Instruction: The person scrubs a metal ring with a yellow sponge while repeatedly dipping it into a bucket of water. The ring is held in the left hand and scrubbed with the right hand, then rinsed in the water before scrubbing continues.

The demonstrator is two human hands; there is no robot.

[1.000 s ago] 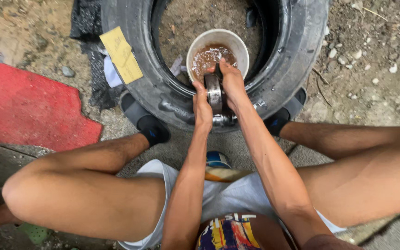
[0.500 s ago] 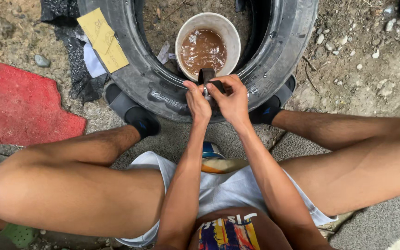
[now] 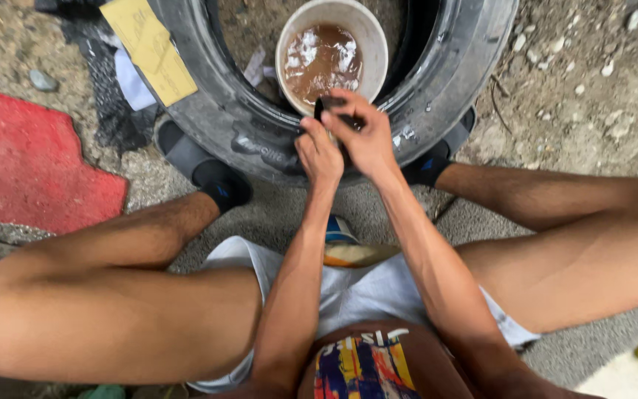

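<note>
Gravelly dirt ground surrounds a black tyre (image 3: pixel 437 96) lying flat before us. Inside the tyre, a white bucket (image 3: pixel 374 52) holds muddy brown water. Our left hand (image 3: pixel 319 155) and right hand (image 3: pixel 367 137), fingers curled tight, grip a small dark metal part (image 3: pixel 331 105), now lifted clear of the water to the bucket's near rim.

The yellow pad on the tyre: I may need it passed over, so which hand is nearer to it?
Left. The left hand is at the tyre's near rim, on the yellow pad's side; the right hand lies just beyond it, farther away.
</note>
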